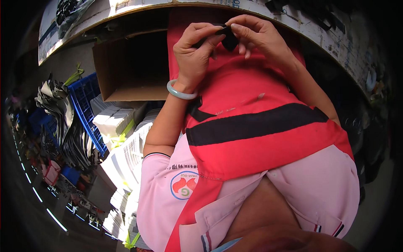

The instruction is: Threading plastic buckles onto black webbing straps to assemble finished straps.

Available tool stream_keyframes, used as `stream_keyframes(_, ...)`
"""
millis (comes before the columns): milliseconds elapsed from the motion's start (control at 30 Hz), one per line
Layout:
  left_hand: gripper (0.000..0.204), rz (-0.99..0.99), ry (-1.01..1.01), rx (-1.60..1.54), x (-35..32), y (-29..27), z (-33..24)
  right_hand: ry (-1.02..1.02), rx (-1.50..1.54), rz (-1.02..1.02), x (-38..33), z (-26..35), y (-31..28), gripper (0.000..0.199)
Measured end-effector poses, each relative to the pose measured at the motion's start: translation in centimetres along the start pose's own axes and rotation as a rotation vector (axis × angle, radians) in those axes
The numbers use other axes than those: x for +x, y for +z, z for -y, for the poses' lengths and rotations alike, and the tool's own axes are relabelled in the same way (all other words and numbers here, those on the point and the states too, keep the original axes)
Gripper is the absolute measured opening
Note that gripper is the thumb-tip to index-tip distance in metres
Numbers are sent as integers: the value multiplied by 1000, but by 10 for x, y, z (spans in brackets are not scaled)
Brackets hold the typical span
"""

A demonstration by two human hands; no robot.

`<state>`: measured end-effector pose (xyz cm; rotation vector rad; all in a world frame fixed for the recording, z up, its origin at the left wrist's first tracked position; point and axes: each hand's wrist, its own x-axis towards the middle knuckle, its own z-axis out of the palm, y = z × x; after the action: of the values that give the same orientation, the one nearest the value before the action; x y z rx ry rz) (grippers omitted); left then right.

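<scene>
Up near the table edge, both hands hold a small, soft-looking black piece (229,42) over the red apron (247,80). My left hand (195,48), with a pale jade-like bangle at its wrist, pinches the piece between thumb and fingers. From the other side, my right hand (261,37) grips its upper edge between thumb and forefinger, the other fingers loosely curled. Part of the piece hangs between the two hands. The fingers cover much of it, so its exact kind cannot be made out.
Beyond the hands runs a table edge (145,16) with dark items on it. To the left are an open cardboard box (130,93), a blue plastic crate (87,111), bundled stacks of white sheets (113,119) and a pile of dark, curved sheets (69,126).
</scene>
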<state>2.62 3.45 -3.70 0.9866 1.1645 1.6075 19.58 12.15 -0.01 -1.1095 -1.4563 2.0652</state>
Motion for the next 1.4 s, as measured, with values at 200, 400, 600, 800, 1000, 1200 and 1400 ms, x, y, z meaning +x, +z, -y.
stream_keyframes(200, 22, 97, 99, 175, -6, -5, -1, 252, 31, 285, 10, 0, -22, 30)
stream_keyframes(400, 22, 169, 112, 203, -11, -2, -8, 61, -106, 297, 8, 0, -24, 27)
stream_keyframes(600, 22, 224, 97, 177, -14, -5, -18, -45, -61, 184, 7, -5, -17, 25)
stream_keyframes(800, 22, 219, 104, 203, -19, -6, -18, -28, -82, 197, 3, -4, -16, 22)
stream_keyframes(1000, 22, 212, 74, 211, -22, -11, -19, -76, 54, 141, 4, -7, -9, 16)
stream_keyframes(1200, 19, 177, -28, 243, -31, -27, -29, -134, 0, 34, 18, -16, -7, 14)
stream_keyframes(1400, 43, -328, -142, 599, -44, -110, -47, -155, -214, 129, 23, -16, 16, 24)
